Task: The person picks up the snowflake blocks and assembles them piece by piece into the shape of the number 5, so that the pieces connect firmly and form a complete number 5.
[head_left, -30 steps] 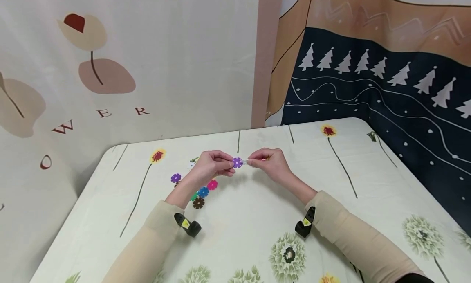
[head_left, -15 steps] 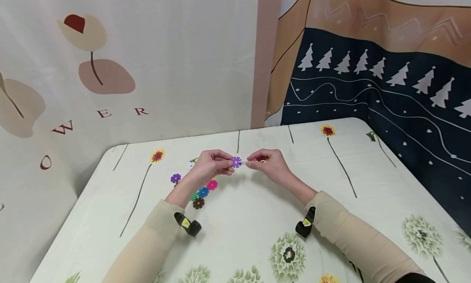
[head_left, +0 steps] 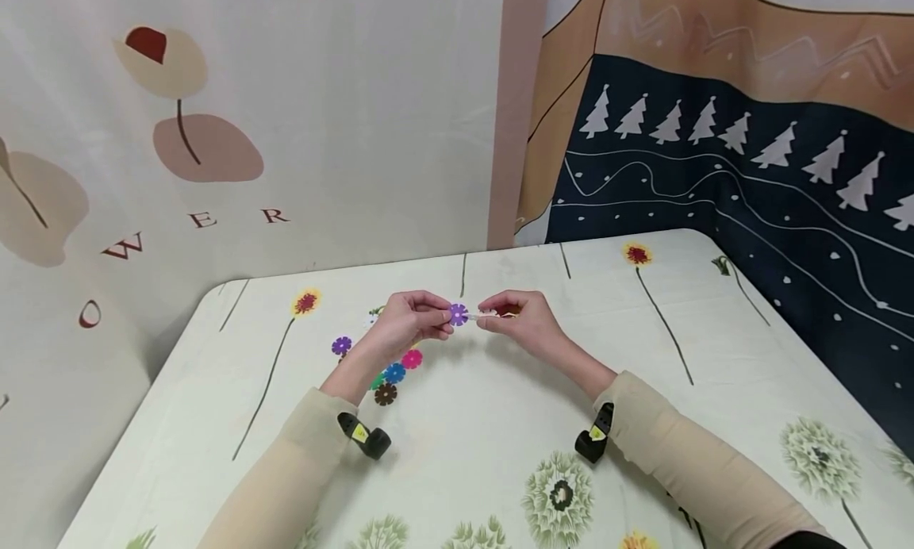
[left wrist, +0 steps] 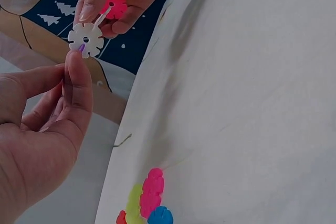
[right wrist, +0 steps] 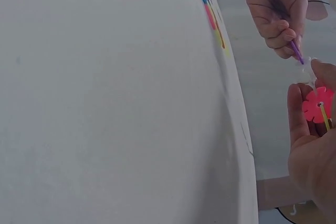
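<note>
Between its thumb and fingertips, my left hand (head_left: 407,324) pinches a purple snowflake disc (head_left: 458,314), a flat notched plastic piece. The purple disc meets a white snowflake disc (left wrist: 85,40) edge to edge, their notches interlocked. Beyond the white one, a pink disc (left wrist: 114,4) and a thin yellow disc (right wrist: 325,117) carry on the same chain. My right hand (head_left: 527,317) holds this chain, the pink disc lying within its curled fingers in the right wrist view. Both hands are raised over the table, facing each other.
Loose snowflake discs lie on the table beside and behind the left forearm: purple (head_left: 341,345), blue (head_left: 394,372), pink (head_left: 412,358), brown (head_left: 385,393) and others partly hidden. A flower-print cloth (head_left: 471,470) covers the table. Fabric hangings (head_left: 357,136) rise behind it.
The right fingers have shifted their grip, and more of the white disc shows between finger and thumb. The purple disc has moved very slightly left. The loose discs are unchanged.
</note>
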The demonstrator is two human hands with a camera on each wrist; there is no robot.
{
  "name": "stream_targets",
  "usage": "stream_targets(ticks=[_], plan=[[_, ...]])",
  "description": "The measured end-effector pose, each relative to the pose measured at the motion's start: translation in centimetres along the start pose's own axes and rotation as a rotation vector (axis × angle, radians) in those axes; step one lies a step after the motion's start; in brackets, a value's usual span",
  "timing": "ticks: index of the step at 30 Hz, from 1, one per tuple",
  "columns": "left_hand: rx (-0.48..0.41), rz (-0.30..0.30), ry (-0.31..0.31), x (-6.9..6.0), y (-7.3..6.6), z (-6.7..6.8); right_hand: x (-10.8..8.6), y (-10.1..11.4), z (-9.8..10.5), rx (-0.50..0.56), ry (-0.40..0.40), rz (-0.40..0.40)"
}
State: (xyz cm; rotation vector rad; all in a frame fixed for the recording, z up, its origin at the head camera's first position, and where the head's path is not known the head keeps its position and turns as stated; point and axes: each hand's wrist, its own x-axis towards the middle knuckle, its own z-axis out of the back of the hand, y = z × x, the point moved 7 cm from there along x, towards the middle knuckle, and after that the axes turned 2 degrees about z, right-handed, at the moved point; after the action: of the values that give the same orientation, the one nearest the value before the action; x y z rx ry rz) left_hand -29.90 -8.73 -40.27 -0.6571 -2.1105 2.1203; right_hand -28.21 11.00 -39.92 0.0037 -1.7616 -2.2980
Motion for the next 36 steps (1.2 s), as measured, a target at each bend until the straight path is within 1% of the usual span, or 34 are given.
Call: stream_targets(ticks=[4, 6, 12, 18, 24, 27, 30, 33, 36], plan=[[0.002, -0.003, -0.004, 0.0, 0.0, 0.1, -0.2, 0.0, -0.3, 0.028, 0.033, 0.001], [0.004, -0.007, -0.002, -0.1, 0.0, 0.1, -0.3, 0.1, -0.5, 0.033, 0.049, 0.015], [0.033, -0.017, 0.008, -0.2, 0.0, 0.0, -0.4, 0.5, -0.8, 0.034, 0.039, 0.045], [0.054, -0.014, 0.026, -0.1, 0.2, -0.3, -0.3, 0.5, -1.2, 0.038, 0.035, 0.006], [0.085, -0.012, 0.049, -0.2, 0.2, -0.7, -0.2, 0.2, -1.6, 0.048, 0.011, -0.029], [0.101, -0.011, 0.058, -0.2, 0.2, -0.9, -0.3, 0.1, -1.9, 0.064, 0.018, -0.053], [0.111, -0.013, 0.050, -0.2, 0.2, -0.9, -0.3, 0.1, -2.0, 0.072, 0.031, -0.071], [0.133, -0.020, 0.033, -0.3, 0.2, -0.3, -0.4, 0.1, -1.9, 0.058, 0.027, -0.077], [0.207, -0.056, -0.004, -0.4, 0.1, 1.0, -0.6, 0.0, -1.5, 0.041, 0.001, -0.088]])
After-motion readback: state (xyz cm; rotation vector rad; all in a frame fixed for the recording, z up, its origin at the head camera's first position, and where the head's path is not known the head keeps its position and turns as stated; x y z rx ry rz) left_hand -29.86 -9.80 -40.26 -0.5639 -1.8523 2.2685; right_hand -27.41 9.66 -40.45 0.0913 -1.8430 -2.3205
